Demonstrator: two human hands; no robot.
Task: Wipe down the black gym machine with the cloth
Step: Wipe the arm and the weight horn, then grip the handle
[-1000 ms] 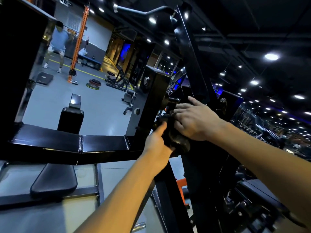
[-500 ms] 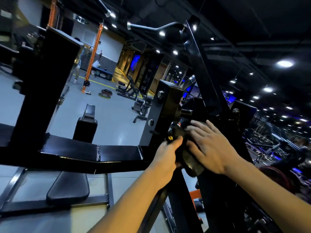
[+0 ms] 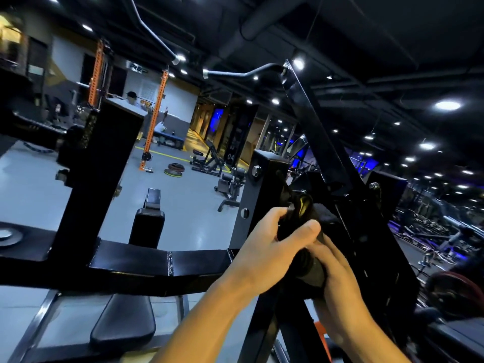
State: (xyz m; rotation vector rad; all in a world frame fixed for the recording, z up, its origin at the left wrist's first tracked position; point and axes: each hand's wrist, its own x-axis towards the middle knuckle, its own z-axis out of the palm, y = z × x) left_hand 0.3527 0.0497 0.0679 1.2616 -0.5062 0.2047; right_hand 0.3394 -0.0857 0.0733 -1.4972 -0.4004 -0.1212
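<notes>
We see both hands bunched on dark cloth (image 3: 305, 226) against black gym machine (image 3: 167, 268), at junction of short post and slanted upright. Left hand (image 3: 269, 247) curls round cloth, thumb pressed over it. Right hand (image 3: 337, 284) wraps cloth's lower end from below. Padded seat (image 3: 123, 320) lies below crossbar.

Open room lies left of the hands, in the frame's window between the left post (image 3: 97, 179) and the right post (image 3: 258, 195), above the crossbar (image 3: 146, 265). To the right, the slanted beam (image 3: 322, 142) and the plate (image 3: 377, 258) below it block passage.
</notes>
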